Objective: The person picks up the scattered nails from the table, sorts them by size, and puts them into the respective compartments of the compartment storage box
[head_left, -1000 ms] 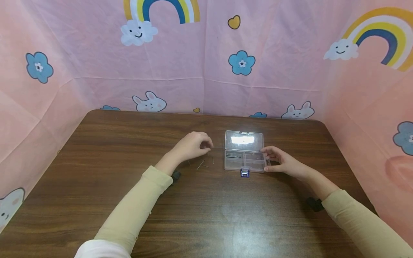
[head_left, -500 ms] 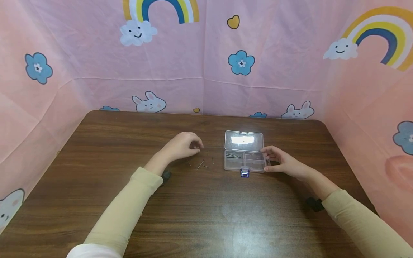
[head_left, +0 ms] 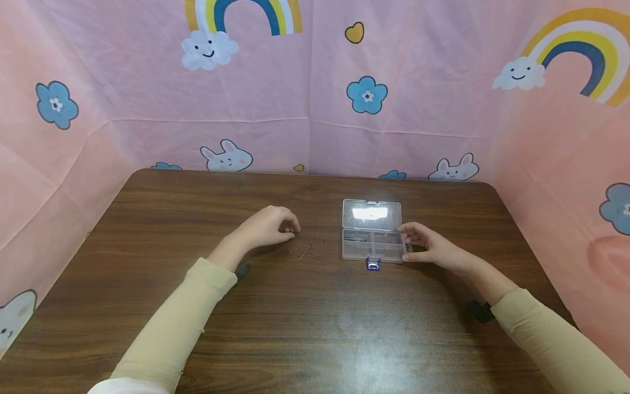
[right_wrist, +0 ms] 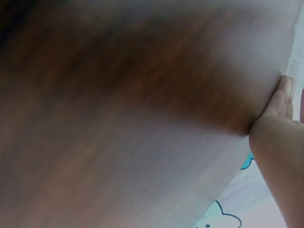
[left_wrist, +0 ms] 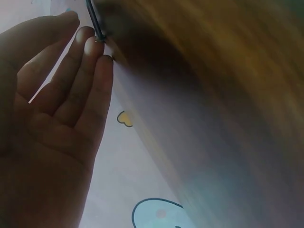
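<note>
Several thin nails [head_left: 305,251] lie scattered on the brown table, left of a clear plastic compartment box [head_left: 356,258]. My left hand [head_left: 268,226] is low over the table just left of them, fingers loosely curved and nothing held. In the left wrist view the thumb stands apart from the fingers [left_wrist: 85,85], and one dark nail [left_wrist: 95,20] shows right at the fingertips. My right hand [head_left: 427,250] grips the box's right end, thumb at the front corner and fingers toward the back. More dark nails [head_left: 355,238] lie in the back-left compartment.
The box's clear lid [head_left: 351,221] is folded back behind it, and a blue latch [head_left: 373,264] sticks out in front. The wooden table [head_left: 315,317] ends at a pink patterned cloth [head_left: 275,142] at the back and sides.
My left hand has drawn away to the left from beside the box, uncovering nails on the table. My right hand and the box have stayed in place.
</note>
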The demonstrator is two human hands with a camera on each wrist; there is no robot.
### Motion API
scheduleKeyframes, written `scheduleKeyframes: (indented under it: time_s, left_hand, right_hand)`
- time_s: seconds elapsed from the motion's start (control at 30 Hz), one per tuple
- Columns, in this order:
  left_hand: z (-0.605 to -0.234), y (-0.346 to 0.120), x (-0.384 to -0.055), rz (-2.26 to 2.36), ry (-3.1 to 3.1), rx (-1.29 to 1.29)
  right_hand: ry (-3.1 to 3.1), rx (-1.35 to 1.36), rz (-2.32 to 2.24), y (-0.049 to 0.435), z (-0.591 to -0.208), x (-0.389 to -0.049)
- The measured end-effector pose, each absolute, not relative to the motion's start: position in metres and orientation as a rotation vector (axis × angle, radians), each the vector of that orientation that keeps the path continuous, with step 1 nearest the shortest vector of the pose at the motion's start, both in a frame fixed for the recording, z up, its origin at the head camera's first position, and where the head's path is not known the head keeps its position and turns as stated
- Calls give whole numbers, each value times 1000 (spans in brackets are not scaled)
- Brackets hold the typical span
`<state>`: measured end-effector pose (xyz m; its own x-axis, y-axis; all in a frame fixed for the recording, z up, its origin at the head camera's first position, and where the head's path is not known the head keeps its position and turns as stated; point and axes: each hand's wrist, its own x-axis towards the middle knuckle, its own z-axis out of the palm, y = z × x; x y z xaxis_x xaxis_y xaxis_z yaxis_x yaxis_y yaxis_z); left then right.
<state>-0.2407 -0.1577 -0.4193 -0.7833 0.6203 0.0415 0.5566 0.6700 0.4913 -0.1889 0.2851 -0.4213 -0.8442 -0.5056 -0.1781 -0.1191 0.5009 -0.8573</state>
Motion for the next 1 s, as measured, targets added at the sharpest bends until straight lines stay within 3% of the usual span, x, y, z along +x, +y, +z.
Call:
scheduleKeyframes:
  time_s: [1.0]
  left_hand:
    - [-419,-175,-234,747,2707,969]
  right_hand:
    - [2351,-508,-1267,286,-423,-192]
